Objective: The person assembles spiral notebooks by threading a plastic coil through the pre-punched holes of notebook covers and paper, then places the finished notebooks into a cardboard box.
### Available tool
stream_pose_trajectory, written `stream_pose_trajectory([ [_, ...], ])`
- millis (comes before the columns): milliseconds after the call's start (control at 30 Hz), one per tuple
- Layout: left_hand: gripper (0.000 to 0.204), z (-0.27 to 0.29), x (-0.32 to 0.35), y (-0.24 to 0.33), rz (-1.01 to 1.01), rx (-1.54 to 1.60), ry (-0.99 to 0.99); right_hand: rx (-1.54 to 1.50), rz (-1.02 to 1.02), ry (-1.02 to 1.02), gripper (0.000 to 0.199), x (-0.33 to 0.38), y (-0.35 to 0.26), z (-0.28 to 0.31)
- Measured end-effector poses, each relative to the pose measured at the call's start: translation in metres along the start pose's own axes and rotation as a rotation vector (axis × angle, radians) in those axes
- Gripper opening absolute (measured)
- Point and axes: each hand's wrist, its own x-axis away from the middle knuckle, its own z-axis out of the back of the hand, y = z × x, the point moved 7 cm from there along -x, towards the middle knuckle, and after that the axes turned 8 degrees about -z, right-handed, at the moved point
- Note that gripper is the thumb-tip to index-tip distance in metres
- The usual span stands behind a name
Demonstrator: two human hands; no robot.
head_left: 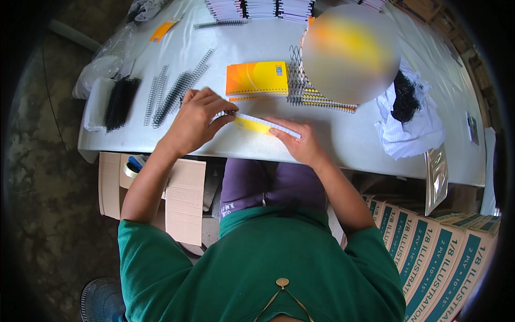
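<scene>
A small booklet with a yellow cover and white page edges (261,124) is held slantwise above the table's near side. My right hand (301,142) grips its right end, thumb along the edge. At its left end my left hand (199,117) is closed in a pinch, with a dark coil partly showing between the fingertips; how far the coil runs into the booklet is hidden. Just beyond lies a stack of orange and yellow booklets (256,78) with punched holes along the near edge. Loose dark spiral coils (179,88) lie left of my left hand.
Coil-bound booklets (327,103) are piled right of the stack, partly behind a round blur. Black scraps (406,96) lie on crumpled white paper (394,131) at right. More black coils (120,104) rest at left. Bound stacks (260,8) line the far side. Cartons (429,252) stand below right.
</scene>
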Motion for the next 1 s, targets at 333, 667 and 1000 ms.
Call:
stream_pose_trajectory([
  [333, 0.087, -0.061, 0.051, 0.051, -0.191, -0.558, 0.526, 0.197, 0.207, 0.082, 0.040, 0.029, -0.020, -0.023],
  [667, 0.096, -0.062, 0.046, 0.058, -0.109, -0.368, 0.675, 0.242, 0.367, 0.002, 0.051, 0.036, -0.027, -0.035],
  [1000, 0.097, -0.086, 0.037, 0.056, -0.101, 0.068, 0.666, 0.148, 0.343, 0.036, 0.054, 0.028, -0.026, -0.038],
])
